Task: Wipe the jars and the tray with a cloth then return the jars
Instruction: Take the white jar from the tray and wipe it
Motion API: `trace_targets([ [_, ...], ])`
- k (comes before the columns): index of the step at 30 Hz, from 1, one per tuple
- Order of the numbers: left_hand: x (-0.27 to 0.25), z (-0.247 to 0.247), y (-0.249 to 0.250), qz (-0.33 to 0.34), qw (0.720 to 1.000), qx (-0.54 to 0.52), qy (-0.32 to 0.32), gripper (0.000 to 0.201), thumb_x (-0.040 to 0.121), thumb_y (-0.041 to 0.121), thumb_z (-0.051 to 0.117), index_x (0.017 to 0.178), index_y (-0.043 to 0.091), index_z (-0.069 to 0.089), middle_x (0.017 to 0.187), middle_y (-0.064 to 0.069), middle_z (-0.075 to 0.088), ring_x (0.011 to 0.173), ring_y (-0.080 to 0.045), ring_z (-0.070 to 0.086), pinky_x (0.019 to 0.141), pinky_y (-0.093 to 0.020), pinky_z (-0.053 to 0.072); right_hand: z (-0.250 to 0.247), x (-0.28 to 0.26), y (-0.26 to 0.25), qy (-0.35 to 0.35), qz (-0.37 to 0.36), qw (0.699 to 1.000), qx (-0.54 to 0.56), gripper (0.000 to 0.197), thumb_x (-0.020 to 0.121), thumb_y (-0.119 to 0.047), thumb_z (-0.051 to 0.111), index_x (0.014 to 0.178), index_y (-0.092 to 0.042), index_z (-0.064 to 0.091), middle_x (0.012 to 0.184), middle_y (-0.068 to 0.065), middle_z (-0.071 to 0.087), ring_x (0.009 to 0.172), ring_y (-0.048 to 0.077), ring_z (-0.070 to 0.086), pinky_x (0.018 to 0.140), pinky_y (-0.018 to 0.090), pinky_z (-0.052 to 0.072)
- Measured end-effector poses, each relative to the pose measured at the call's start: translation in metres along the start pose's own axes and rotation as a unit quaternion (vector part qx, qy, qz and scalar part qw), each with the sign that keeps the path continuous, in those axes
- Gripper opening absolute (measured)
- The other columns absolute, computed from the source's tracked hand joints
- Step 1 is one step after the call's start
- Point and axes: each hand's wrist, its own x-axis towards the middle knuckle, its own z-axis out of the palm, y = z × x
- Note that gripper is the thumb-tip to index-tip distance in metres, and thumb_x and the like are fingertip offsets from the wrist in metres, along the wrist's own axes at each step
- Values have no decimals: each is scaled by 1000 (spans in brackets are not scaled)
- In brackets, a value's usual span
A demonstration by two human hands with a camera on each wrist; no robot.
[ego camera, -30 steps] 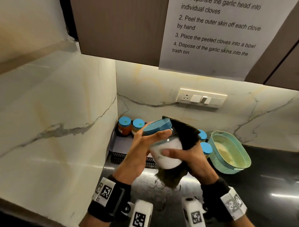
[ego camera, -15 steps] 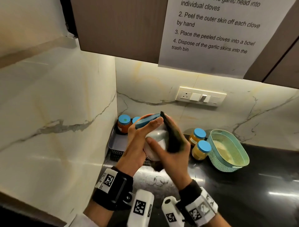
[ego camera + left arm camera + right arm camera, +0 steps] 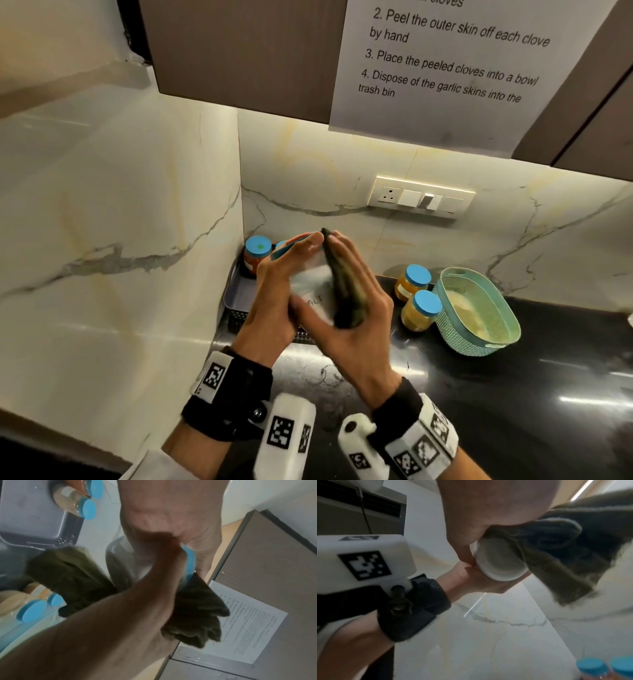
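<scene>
My left hand (image 3: 284, 284) grips a jar (image 3: 311, 287) of white contents by its blue lid (image 3: 189, 561), tilted in the air above the tray. My right hand (image 3: 356, 308) holds a dark olive cloth (image 3: 346, 291) against the jar's right side, thumb across its front. The jar's round base (image 3: 500, 561) shows in the right wrist view with the cloth (image 3: 556, 555) wrapped beside it. The grey tray (image 3: 239, 294) sits in the corner with a red-filled jar (image 3: 257, 255) at its back. Two yellow-filled jars (image 3: 412, 282) (image 3: 423, 310) stand on the counter to the right.
A teal basket (image 3: 479, 311) stands right of the yellow jars on the black counter (image 3: 513, 394). Marble walls close in on the left and behind. A switch plate (image 3: 421, 197) is on the back wall, and cabinets with a paper sheet (image 3: 445, 68) hang overhead.
My right hand has swept the cloth from under the jar up along its right side. The jar has been lifted and tipped more toward the back wall.
</scene>
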Motion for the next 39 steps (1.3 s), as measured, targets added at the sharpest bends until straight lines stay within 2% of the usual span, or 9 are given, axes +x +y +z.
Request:
trace_targets([
  [3,-3,0,-3,0,1000,20,16,72,59,38,98,113,0,69,113,-25,69,109,-40,69,106,-55,52,-3,-4,14,-20,-69,996,-47,81,75,-10,95,146,-1,55,154,10,55,148,25,49,118,50,45],
  [7,-6,9,-8,36,989,106,97,64,63,34,96,114,5,72,106,-17,77,105,-38,74,84,-44,63,-2,-1,6,-44,123,989,67,84,71,-1,94,145,-15,56,137,-6,69,131,8,63,110,26,51],
  [10,-9,2,-1,18,990,136,45,57,75,25,90,125,8,68,107,-11,78,100,-26,77,75,-31,61,-15,6,7,-54,199,974,99,79,66,-11,98,135,-23,63,124,-7,75,119,11,70,102,30,58],
  [16,-10,-5,13,-12,985,149,-89,72,63,36,78,128,7,69,108,-12,75,99,-22,72,77,-29,60,-43,18,-3,-202,373,844,327,79,53,-19,91,127,-5,66,112,17,78,99,29,78,77,34,64],
  [22,-12,-3,9,-2,988,140,-59,76,61,39,79,132,12,69,122,-19,74,111,-36,71,87,-41,60,-13,-4,-25,-61,163,972,158,57,64,-30,89,114,-52,70,116,-13,77,108,11,74,88,26,61],
  [25,-16,-1,12,16,989,137,-60,67,66,38,80,126,10,72,119,-17,74,112,-32,72,95,-41,59,-3,-13,-28,-6,103,983,149,65,70,-25,90,131,-20,67,120,-4,77,114,15,73,95,27,60],
  [27,-18,1,12,20,993,106,-46,62,66,35,82,121,6,73,114,-19,74,109,-33,71,97,-45,57,4,-16,-29,33,69,989,129,74,72,-23,90,138,-4,61,130,6,74,124,23,70,104,42,58],
  [32,-24,6,14,-26,999,11,-39,63,67,33,88,117,-1,73,125,-26,69,115,-34,68,106,-45,53,10,-17,-20,68,-142,986,-54,51,86,-18,84,130,2,67,143,17,64,139,36,58,112,59,47],
  [39,-13,13,17,28,1000,9,12,50,55,30,96,94,7,74,92,-16,75,91,-34,74,84,-44,62,8,2,-24,17,56,995,84,64,80,-14,90,138,-4,63,134,7,72,126,23,68,108,53,55],
])
